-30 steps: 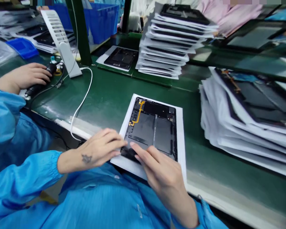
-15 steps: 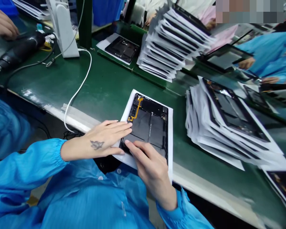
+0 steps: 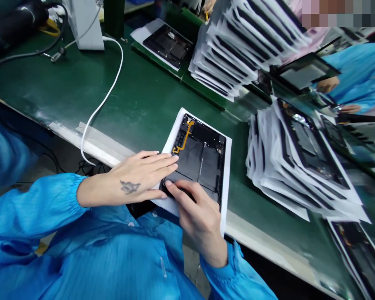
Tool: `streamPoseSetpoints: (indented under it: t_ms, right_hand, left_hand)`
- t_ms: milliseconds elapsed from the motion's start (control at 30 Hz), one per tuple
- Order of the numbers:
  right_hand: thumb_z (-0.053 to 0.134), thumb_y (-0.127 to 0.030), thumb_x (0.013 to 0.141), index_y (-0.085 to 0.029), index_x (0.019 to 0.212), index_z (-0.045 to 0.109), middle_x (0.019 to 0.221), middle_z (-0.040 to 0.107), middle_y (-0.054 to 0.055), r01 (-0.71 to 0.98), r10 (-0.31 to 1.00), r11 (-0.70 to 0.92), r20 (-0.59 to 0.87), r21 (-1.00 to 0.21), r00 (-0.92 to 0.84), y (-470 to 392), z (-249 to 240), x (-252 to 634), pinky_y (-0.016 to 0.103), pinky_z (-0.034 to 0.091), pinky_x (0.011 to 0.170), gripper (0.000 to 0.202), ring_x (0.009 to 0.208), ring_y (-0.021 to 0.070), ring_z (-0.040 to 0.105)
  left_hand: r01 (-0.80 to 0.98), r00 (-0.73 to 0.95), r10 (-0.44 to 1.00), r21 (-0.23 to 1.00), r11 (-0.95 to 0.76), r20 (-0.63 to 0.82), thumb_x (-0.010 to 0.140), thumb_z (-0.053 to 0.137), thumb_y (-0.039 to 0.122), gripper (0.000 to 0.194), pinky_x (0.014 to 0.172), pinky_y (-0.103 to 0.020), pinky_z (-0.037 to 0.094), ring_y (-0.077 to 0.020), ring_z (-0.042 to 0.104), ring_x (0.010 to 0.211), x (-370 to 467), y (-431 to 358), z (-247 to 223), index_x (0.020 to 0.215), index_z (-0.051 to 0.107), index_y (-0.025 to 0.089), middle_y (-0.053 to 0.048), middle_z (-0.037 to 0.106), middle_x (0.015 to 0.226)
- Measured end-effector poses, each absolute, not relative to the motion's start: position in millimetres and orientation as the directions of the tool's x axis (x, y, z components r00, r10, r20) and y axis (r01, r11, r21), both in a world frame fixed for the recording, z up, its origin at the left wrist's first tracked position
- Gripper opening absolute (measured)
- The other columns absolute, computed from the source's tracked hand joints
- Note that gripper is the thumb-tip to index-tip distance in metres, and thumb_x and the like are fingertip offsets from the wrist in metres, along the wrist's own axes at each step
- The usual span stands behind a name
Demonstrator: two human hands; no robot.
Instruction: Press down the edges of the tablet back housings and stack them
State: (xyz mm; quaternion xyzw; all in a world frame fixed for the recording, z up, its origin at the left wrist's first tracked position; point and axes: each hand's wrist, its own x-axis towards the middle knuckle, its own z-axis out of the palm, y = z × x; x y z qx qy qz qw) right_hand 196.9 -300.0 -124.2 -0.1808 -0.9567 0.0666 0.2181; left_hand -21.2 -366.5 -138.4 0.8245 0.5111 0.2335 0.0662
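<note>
A black tablet-like device (image 3: 193,160) with its inside exposed lies on a white sheet (image 3: 227,166) at the table's front edge. An orange flex cable (image 3: 187,137) runs along its upper left side. My left hand (image 3: 140,177) rests flat across the device's left edge, fingers stretched out. My right hand (image 3: 200,212) is bent over the lower left corner, its fingertips pressed close together on the device. Whether something small is between those fingertips is hidden.
A tall stack of devices and sheets (image 3: 231,50) stands behind; a lower stack (image 3: 278,166) is at right. A white cable (image 3: 108,98) crosses the green table (image 3: 59,96) at left. A black tool (image 3: 15,25) lies upper left. A person's hand (image 3: 328,84) is at upper right.
The view has shifted, so the table's far side sits higher in the picture. The other person's hand at upper left is out of view. Both my hands stay on the device in nearly the same pose.
</note>
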Motion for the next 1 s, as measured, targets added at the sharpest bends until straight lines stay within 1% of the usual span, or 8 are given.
streamPoseSetpoints:
  t_ms: [100,200,300,400,567,800,900,1000]
  right_hand:
    - [0.051,-0.006,0.098,-0.015,0.116,0.069,0.1,0.072,0.01,0.308,0.342,0.939,0.377,-0.15,-0.861,-301.0,-121.5,196.6,0.026,0.052,0.07,0.027,0.086,0.0169,0.067]
    - [0.047,-0.003,0.098,-0.013,0.114,0.068,0.103,0.074,0.01,0.272,0.264,0.962,0.35,-0.027,-0.899,-301.8,-115.4,194.0,0.026,0.048,0.067,0.028,0.081,0.0164,0.063]
    - [0.043,-0.006,0.101,-0.012,0.103,0.069,0.1,0.075,0.009,0.211,0.17,0.973,0.329,0.09,-0.929,-299.3,-106.8,189.4,0.028,0.042,0.06,0.027,0.069,0.0147,0.054]
    - [0.038,-0.01,0.104,-0.015,0.091,0.069,0.091,0.074,0.007,0.139,0.096,0.979,0.26,0.151,-0.961,-292.9,-97.7,184.7,0.03,0.038,0.056,0.034,0.067,0.0152,0.052]
    - [0.031,-0.011,0.105,-0.016,0.093,0.069,0.087,0.07,0.007,0.08,0.056,0.992,0.216,0.102,-0.975,-286.9,-90.7,182.3,0.03,0.038,0.055,0.04,0.069,0.0157,0.054]
    - [0.037,-0.008,0.102,-0.016,0.092,0.068,0.085,0.071,0.006,0.121,0.078,0.978,0.239,0.17,-0.968,-289.5,-98.8,181.4,0.031,0.036,0.054,0.033,0.067,0.0161,0.054]
    - [0.04,-0.01,0.102,-0.016,0.108,0.068,0.094,0.073,0.007,0.123,0.106,0.991,0.271,0.048,-0.957,-289.7,-95.7,189.3,0.028,0.043,0.059,0.029,0.075,0.0156,0.061]
    - [0.054,-0.015,0.1,-0.019,0.127,0.063,0.101,0.073,0.007,0.259,0.288,0.958,0.476,-0.126,-0.831,-304.0,-93.1,206.2,0.029,0.049,0.067,0.029,0.083,0.0177,0.065]
  left_hand:
    - [0.823,0.374,0.873,0.322,-0.469,0.314,0.105,0.047,0.046,0.055,0.122,-0.039,0.03,-0.0234,0.04,0.148,-20.0,-365.8,-141.0,0.148,0.044,0.011,-0.013,0.042,0.159]
    - [0.818,0.374,0.869,0.325,-0.474,0.325,0.105,0.046,0.046,0.056,0.122,-0.04,0.029,-0.0235,0.04,0.149,-19.1,-365.1,-143.9,0.147,0.044,0.01,-0.015,0.041,0.159]
    - [0.809,0.371,0.866,0.341,-0.478,0.335,0.106,0.045,0.045,0.054,0.121,-0.04,0.03,-0.0234,0.039,0.149,-19.5,-364.2,-146.2,0.147,0.044,0.012,-0.015,0.042,0.159]
    - [0.797,0.379,0.853,0.341,-0.498,0.36,0.105,0.047,0.044,0.053,0.12,-0.04,0.032,-0.0242,0.039,0.149,-21.1,-364.2,-146.0,0.147,0.045,0.011,-0.015,0.042,0.158]
    - [0.794,0.38,0.862,0.359,-0.49,0.336,0.104,0.049,0.044,0.055,0.119,-0.04,0.034,-0.0239,0.042,0.147,-23.1,-366.0,-142.8,0.148,0.044,0.011,-0.016,0.044,0.157]
    - [0.783,0.395,0.863,0.377,-0.496,0.314,0.104,0.049,0.044,0.057,0.12,-0.042,0.033,-0.0242,0.036,0.151,-24.3,-360.7,-150.3,0.151,0.041,0.014,-0.014,0.039,0.161]
    - [0.8,0.401,0.864,0.343,-0.492,0.305,0.102,0.051,0.049,0.066,0.12,-0.044,0.035,-0.0261,0.036,0.15,-26.1,-364.2,-147.0,0.154,0.035,0.012,-0.017,0.039,0.16]
    - [0.835,0.334,0.86,0.301,-0.46,0.387,0.102,0.052,0.048,0.065,0.118,-0.047,0.04,-0.0288,0.042,0.147,-26.2,-376.0,-145.1,0.154,0.036,0.011,-0.019,0.043,0.157]
